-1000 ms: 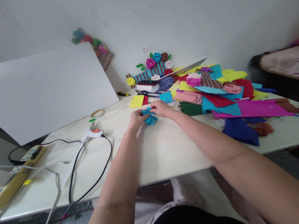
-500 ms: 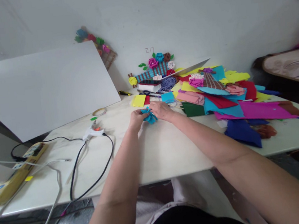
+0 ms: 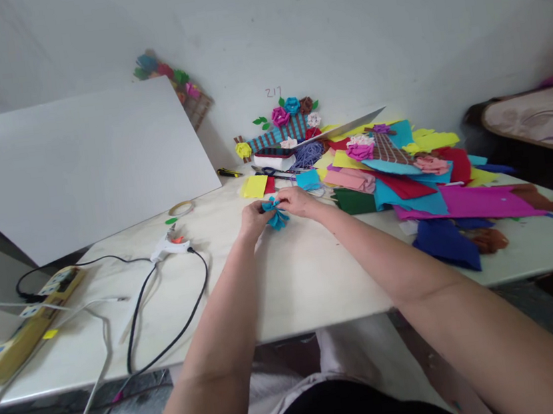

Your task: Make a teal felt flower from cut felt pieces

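Note:
Both my hands meet over the far middle of the white table. Between them is a small blue felt flower with fringed petals. My left hand pinches its left side with closed fingers. My right hand grips its top right, fingers curled onto the petals. The flower hangs just above the tabletop. A yellow felt square and a small blue felt piece lie just beyond my hands.
A heap of coloured felt sheets covers the right of the table. A glue gun with a black cable lies at left, near a yellow power strip. A white board leans on the wall. Felt flower baskets, scissors and a tape roll sit behind.
My hands stay on the blue flower; the fingers shift slightly around its petals. The view wobbles a little.

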Motion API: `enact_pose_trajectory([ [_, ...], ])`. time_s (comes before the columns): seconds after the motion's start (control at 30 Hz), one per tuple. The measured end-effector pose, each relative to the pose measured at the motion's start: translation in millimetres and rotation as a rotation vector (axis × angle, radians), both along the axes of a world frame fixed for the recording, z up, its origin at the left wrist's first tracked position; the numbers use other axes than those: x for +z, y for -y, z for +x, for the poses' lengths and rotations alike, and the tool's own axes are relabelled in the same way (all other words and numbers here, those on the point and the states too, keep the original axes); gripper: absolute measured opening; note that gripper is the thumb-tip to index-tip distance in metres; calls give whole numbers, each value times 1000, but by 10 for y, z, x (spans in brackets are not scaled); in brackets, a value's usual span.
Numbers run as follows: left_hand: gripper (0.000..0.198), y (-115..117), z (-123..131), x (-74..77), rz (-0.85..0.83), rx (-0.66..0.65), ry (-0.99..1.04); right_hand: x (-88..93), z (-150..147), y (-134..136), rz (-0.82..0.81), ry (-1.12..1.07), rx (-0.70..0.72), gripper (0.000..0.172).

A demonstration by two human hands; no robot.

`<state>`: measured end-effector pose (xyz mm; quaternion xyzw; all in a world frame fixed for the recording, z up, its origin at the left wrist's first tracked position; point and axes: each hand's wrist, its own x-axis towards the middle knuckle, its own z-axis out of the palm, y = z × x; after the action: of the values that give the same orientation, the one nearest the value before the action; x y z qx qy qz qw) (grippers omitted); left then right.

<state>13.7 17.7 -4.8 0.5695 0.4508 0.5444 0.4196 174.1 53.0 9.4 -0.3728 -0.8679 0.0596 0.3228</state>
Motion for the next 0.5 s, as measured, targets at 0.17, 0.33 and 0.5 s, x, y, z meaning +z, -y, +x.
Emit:
enact_pose_trajectory([
  [0.17, 26, 0, 18, 2, 6, -5, 13, 12, -30, 71, 65, 91, -126, 13],
  [0.33, 27, -23, 25, -3, -14, -4, 98, 42, -75, 169, 181, 200, -180, 19],
  [0.5, 25, -24, 26, 0, -57, -15, 188, 77, -91, 212, 247, 262, -159, 21],
])
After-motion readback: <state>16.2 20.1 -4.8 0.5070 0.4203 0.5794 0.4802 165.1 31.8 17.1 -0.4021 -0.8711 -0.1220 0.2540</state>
